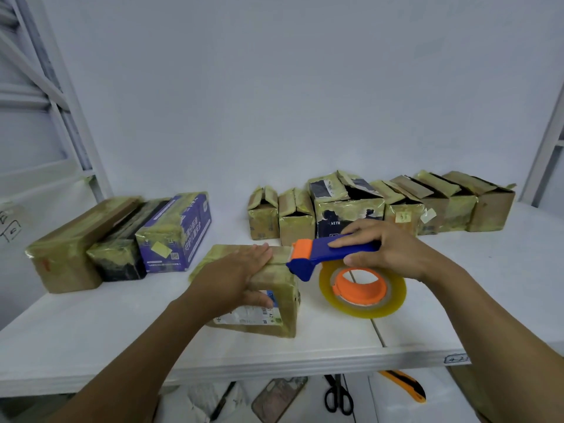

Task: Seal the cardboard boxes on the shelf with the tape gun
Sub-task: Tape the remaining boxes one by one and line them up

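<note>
White shelf point(122, 331) bears open boxes point(348, 209) behind the tape gun point(317, 254).

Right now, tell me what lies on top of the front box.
The left hand lies flat on the box; the tape gun in the right hand reaches its top edge. The hand hides the seam.

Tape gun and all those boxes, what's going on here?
A person is taping a box shut on a white shelf. The left hand presses flat on the box to steady it. The right hand grips the tape gun, with its nose at the box's top right edge. Behind, on the right, a row of open boxes stands with flaps up. Three closed boxes lie on the left.
</note>
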